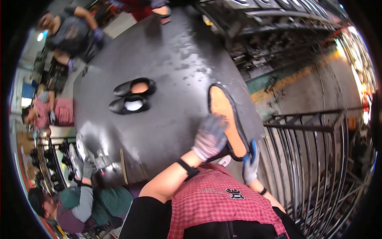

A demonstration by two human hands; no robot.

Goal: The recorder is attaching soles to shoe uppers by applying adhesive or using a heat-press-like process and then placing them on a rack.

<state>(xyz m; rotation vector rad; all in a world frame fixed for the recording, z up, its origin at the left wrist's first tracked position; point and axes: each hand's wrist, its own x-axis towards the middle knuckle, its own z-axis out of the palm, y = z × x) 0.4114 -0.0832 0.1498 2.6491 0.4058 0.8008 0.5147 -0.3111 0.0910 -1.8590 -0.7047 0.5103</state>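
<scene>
I am pressing my left hand flat on the tan sole of a shoe, fingers spread and open rather than curled round it, so the shoe is being pinned down against the dark table under my palm. My right hand is closing on the near end of the same shoe, just below and to the right of the left, with the gloved fingers wrapping the black edge; I think it is gripping the heel, though the glove and the bent rim of the view are making that hard to judge. Holding it at both places is keeping the shoe steady with its sole turned up toward me.

Well beyond my left hand, further across the table, a pair of black flats is lying side by side, openings up, apart from anything I am touching. Off to the left of my left arm a co-worker's gloved hand is working at the table's edge, and a metal rack is standing just right of my right hand.
</scene>
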